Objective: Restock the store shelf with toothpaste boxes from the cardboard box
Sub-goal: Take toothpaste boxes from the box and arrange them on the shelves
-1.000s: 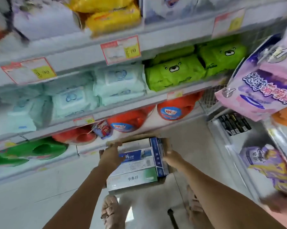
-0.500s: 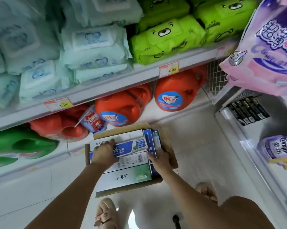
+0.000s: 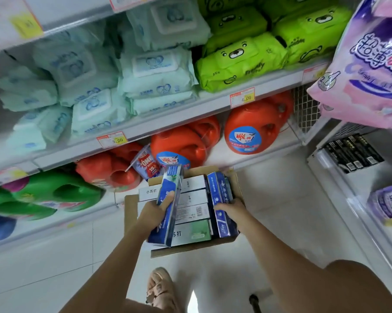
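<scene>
Beyond the fingertips of both hands: one store shelf (image 3: 181, 116) in tiers, stacked with pale wipe packs (image 3: 156, 71) and at least four green bear packs (image 3: 240, 62). Lower, just past the fingers: at least four orange detergent jugs (image 3: 249, 132); well left of the left fingers, two green jugs (image 3: 55, 195). Under both hands: one cardboard box (image 3: 190, 250). Beneath the fingers, lying flat inside: four white toothpaste boxes (image 3: 190, 213). Gripped in the left hand (image 3: 150, 213), fingers curled round it, raised and tilted: one blue toothpaste box (image 3: 172, 181). Clasped by the right hand (image 3: 231, 211), standing on edge along the right wall: at least two more blue boxes (image 3: 220, 195).
</scene>
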A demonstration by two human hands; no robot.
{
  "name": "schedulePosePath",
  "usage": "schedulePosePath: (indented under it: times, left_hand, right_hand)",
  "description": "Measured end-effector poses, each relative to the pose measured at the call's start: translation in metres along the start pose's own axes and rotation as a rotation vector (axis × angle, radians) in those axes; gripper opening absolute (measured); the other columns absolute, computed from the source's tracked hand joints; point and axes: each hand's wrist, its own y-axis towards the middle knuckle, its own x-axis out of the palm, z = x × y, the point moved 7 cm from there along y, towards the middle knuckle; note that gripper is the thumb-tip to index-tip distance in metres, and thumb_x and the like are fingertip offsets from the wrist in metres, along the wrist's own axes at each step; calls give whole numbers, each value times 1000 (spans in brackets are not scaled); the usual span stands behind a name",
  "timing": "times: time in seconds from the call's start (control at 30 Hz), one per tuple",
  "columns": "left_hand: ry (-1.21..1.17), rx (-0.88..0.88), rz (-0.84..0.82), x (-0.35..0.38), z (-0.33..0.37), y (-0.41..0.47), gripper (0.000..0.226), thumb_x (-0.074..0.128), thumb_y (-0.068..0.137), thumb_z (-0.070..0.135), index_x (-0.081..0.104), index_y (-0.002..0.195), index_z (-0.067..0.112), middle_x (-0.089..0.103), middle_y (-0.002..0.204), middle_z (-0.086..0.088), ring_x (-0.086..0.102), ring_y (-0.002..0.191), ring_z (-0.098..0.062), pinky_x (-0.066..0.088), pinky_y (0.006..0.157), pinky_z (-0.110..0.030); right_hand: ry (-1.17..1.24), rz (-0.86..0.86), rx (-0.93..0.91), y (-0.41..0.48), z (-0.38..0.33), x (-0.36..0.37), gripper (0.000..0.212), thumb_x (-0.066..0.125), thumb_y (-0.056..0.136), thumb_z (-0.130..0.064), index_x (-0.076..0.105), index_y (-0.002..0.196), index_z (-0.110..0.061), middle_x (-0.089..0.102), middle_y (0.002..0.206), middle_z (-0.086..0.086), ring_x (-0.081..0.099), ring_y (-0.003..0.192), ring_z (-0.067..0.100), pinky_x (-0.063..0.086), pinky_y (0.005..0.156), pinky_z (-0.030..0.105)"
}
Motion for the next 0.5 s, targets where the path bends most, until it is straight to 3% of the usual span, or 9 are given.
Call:
schedulePosePath:
  times: [0.07,0.1,0.17,0.23,0.3,0.37,0.43,0.5]
  left_hand:
    - [-122,-40,-42,2,1,-14,43,46,91,55,62,99,16,71,90,-7,69,75,-19,49,61,-24]
    - [-180,-46,-66,4,2,-21,40,47,91,54,62,97,18,72,90,-5,70,77,-21,52,65,-27]
    - [-321,-37,-106,8,7,-33,37,52,91,49,63,100,15,75,90,-6,72,81,-24,56,76,-35]
    - [-428,-18,-141,10,15,-44,42,58,89,43,62,108,5,74,93,-11,71,87,-28,54,87,-44]
    - [-520,-15,-166,12,24,-51,44,61,89,36,55,112,-1,73,98,-16,70,91,-30,53,91,-46]
    - [-628,-22,-209,13,36,-55,36,60,90,28,54,113,1,72,101,-17,70,87,-28,56,84,-43]
    - [-729,-19,-278,15,48,-60,29,58,91,20,55,114,3,72,101,-17,71,81,-25,58,71,-37]
    - [-804,1,-333,16,56,-62,29,57,90,14,54,117,3,71,103,-17,72,79,-25,58,63,-34]
  right_hand:
    - [38,-91,-52,-15,-17,0,40,75,76,-8,59,113,-6,72,92,14,71,83,31,58,77,45]
    - [40,-144,-74,-23,-26,2,49,79,74,-19,57,118,-11,73,97,13,71,88,31,56,82,49]
    - [24,-203,-134,-41,-47,4,65,80,66,-51,56,119,-23,73,102,7,71,90,26,56,85,48]
    - [-4,-219,-226,-61,-72,8,58,68,70,-63,58,115,-28,73,103,3,71,90,22,56,85,43]
    - [29,-237,-269,-75,-91,13,39,61,82,-54,61,110,-27,73,104,2,70,94,20,55,88,41]
    - [98,-274,-274,-88,-104,22,26,62,87,-40,61,108,-23,72,107,3,69,99,22,53,90,44]
    - [154,-300,-285,-97,-112,29,28,65,87,-27,59,112,-15,71,110,8,67,102,27,52,92,49]
    - [130,-299,-299,-102,-115,35,38,67,86,-26,55,118,-10,71,110,8,68,101,27,52,91,50]
